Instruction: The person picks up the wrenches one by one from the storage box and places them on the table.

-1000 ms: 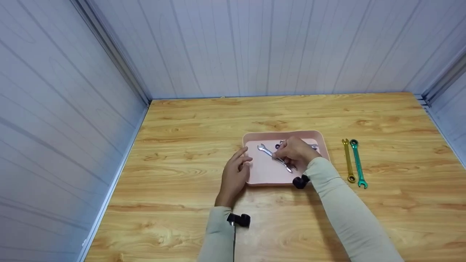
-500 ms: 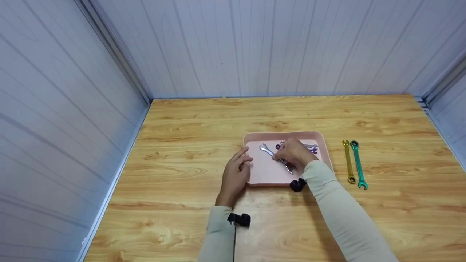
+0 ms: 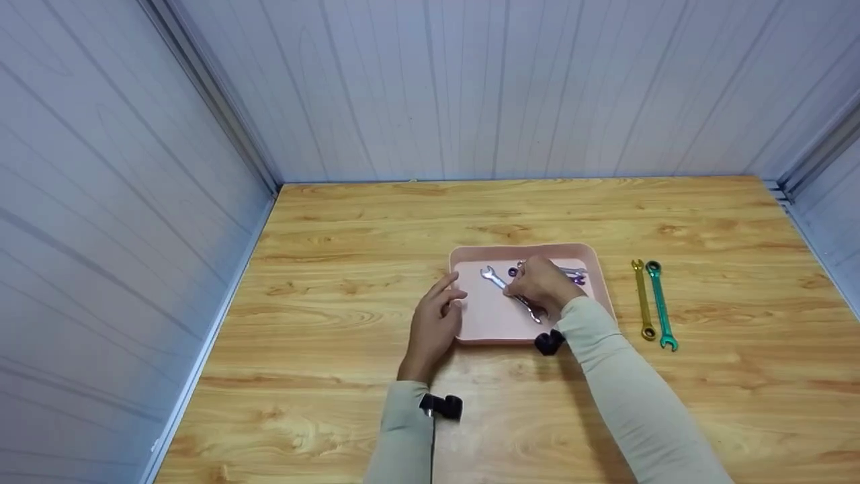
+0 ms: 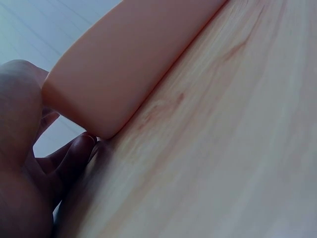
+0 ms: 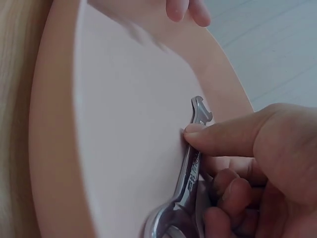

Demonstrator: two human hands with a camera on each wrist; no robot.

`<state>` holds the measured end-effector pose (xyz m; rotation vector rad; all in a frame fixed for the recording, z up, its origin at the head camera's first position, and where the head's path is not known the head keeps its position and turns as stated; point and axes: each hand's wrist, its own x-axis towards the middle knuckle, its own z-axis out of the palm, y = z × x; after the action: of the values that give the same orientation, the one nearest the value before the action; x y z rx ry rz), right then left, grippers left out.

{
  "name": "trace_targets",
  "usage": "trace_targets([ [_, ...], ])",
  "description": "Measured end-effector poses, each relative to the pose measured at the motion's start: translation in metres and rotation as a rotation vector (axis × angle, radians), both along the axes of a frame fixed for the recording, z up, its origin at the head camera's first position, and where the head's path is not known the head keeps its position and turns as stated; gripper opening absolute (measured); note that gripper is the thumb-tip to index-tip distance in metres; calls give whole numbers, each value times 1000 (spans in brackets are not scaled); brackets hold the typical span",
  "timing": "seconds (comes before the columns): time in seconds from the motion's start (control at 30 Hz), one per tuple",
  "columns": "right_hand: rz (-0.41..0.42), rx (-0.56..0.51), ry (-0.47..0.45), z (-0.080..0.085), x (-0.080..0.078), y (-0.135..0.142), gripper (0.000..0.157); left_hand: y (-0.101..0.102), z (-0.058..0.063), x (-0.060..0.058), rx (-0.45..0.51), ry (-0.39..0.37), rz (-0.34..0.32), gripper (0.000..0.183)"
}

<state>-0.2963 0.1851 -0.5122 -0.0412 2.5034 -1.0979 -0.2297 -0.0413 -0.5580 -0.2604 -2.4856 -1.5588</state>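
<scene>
At the left rim of a shallow pink tray (image 3: 484,323) is my left hand (image 3: 433,326). In the right wrist view its fingertips (image 5: 178,10) hang over the tray wall. Its thumb (image 4: 79,151) lies outside, by the tray's corner, in the left wrist view. My right hand (image 3: 543,282), reaching over the tray, pinches a silver wrench (image 3: 496,277) between thumb and fingers. The wrench slants, with one open jaw end toward the back left. Behind the right hand, a silver wrench (image 3: 574,271), something purple (image 3: 576,279) and a small purple ring (image 3: 513,271) lie partly hidden in the tray.
Right of the tray, a gold ratchet wrench (image 3: 643,299) and a green ratchet wrench (image 3: 662,306) lie side by side on the wooden table (image 3: 322,336). White panel walls (image 3: 457,87) stand behind and at both sides.
Over the last second the right hand has shifted very slightly, the silver wrench turning a little with it. More of the purple piece and the wrench behind shows. The left hand stays put.
</scene>
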Motion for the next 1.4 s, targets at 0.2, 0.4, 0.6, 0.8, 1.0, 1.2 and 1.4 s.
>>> trace_targets([
  [0.2,-5,-13,-24,2,0,2,21,2,0,-1,12,-21,-1,21],
  [0.4,-12,-35,-25,2,1,4,19,2,-1,0,21,-33,5,21],
  [0.6,63,30,33,-2,2,7,20,2,-2,1,12,-37,5,21],
  [0.8,104,43,76,-2,3,7,25,1,-1,0,1,-10,-4,22],
  [1.0,148,58,138,-4,5,7,33,0,0,0,-1,1,-10,23],
  [1.2,85,27,147,-6,10,8,28,1,0,-1,12,-15,-9,22],
  [1.4,58,17,179,-10,13,8,24,-3,-1,1,40,-49,-8,22],
])
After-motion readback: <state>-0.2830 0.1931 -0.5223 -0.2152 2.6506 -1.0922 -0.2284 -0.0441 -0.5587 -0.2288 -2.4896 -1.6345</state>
